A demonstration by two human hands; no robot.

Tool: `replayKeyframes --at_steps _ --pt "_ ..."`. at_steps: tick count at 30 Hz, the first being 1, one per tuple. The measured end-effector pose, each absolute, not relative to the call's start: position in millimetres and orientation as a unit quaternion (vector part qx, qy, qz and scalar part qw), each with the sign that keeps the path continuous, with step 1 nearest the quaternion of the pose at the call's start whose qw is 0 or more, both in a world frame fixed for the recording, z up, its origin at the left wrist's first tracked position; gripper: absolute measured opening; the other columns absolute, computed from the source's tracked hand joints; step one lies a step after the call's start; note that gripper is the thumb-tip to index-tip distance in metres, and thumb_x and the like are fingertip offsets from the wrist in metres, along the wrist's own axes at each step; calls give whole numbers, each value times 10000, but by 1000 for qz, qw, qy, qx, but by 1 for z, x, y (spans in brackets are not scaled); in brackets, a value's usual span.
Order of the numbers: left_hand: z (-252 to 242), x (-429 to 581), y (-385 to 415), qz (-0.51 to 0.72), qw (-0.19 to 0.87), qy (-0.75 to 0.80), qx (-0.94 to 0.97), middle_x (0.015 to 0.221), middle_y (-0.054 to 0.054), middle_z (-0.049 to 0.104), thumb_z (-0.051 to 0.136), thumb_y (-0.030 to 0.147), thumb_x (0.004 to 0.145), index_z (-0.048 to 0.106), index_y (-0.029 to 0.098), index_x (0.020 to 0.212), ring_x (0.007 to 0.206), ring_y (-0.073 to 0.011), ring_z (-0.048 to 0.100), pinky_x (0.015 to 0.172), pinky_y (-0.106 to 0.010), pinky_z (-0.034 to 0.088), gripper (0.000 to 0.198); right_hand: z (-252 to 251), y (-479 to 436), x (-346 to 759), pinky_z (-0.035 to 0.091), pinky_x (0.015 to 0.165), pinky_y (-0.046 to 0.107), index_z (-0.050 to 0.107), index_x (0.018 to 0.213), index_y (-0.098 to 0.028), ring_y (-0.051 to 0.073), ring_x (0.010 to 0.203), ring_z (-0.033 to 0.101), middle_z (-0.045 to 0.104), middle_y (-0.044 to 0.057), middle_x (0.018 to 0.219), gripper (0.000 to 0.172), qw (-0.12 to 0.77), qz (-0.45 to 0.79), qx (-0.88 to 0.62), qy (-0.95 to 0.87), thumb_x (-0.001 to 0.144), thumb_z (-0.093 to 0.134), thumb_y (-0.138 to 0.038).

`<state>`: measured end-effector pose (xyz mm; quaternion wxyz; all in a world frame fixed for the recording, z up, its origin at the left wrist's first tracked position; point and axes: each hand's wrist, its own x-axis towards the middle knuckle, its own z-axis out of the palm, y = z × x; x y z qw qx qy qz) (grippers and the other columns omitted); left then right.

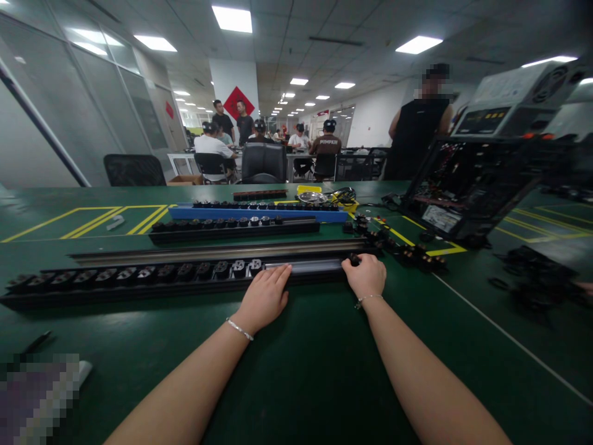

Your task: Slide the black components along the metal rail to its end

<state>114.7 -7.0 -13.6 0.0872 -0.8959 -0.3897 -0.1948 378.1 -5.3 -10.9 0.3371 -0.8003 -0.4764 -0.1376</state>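
A long black power strip housing (152, 293) lies across the green table in front of me. Round-faced socket modules (146, 274) sit in a row along its left part, while its right part shows a bare grey channel (315, 266). My left hand (266, 293) rests on the strip just right of the last module, its fingers stretched out over the channel's edge. At the strip's right end, my right hand (367, 275) has its fingers closed around a small black socket module (354, 259), partly hidden by them.
Behind lie a long rail (208, 250), another black strip (236, 230) and a blue tray (259, 214). Loose black modules (417, 256) are scattered to the right near an open-framed machine (467, 185). A metal dish (312, 198) stands farther back. People sit and stand beyond the table.
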Motion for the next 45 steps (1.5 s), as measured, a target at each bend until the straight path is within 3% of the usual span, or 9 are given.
replayKeyframes --at_steps 14,45 --pt "-14 115 -7 -188 89 -393 -896 1404 -102 493 491 240 840 381 171 1398 1253 -227 472 1038 -392 377 573 -11 -5 388 404 745 356 669 834 -138 257 849 536 626 140 898 309 360 -107 -810 -451 732 509 -383" --pt "-15 114 -6 -194 90 -392 -895 1402 -94 498 501 236 841 396 154 1388 1242 -225 481 1042 -380 377 563 -6 -7 402 429 787 354 672 900 -117 263 906 554 610 152 972 352 400 -50 -827 -393 696 533 -368"
